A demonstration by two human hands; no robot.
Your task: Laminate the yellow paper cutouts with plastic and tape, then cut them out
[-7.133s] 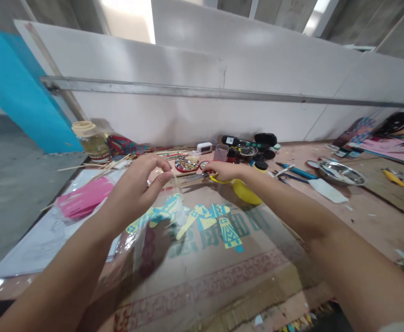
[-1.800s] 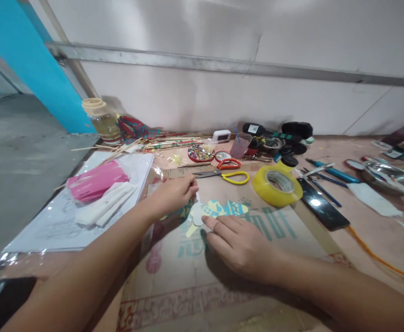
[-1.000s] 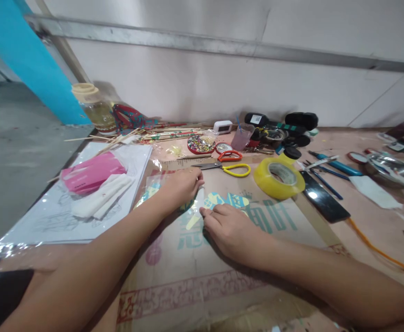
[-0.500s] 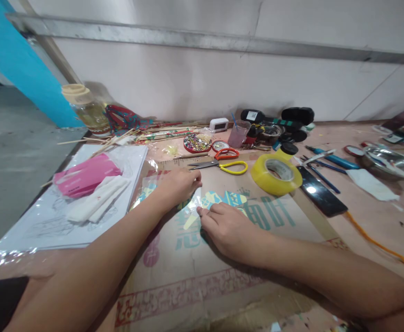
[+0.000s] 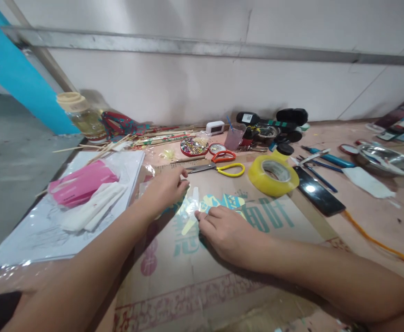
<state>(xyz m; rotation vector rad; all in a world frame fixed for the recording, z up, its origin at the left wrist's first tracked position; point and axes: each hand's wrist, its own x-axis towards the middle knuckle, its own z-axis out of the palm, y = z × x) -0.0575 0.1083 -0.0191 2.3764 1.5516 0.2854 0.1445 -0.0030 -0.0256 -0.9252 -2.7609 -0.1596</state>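
Note:
A flattened cardboard box (image 5: 188, 281) with printed characters lies under both hands. On it are blue-and-yellow patterned paper cut-outs (image 5: 231, 201), with shiny clear film around them. Between the hands lies a narrow white strip (image 5: 195, 196). My right hand (image 5: 226, 233) rests on the cardboard, fingers curled, thumb and fingertip pressed together at the strip's lower end. Just left of the strip, my left hand (image 5: 165, 189) hovers low with loosely bent fingers, the thumb a little apart and nothing seen between them. Scissors (image 5: 219, 167) with red and yellow handles lie beyond it.
A roll of yellow tape (image 5: 273, 177) and a black phone (image 5: 319, 191) are to the right. Papers (image 5: 32, 230) with a pink packet (image 5: 82, 182) lie left. Along the wall stand a jar (image 5: 80, 117), a bead dish (image 5: 194, 146) and a plastic cup (image 5: 234, 137).
My left hand has drawn back to the left, away from the right hand, and its fingers have loosened. More of the white strip shows. My right hand stays in place.

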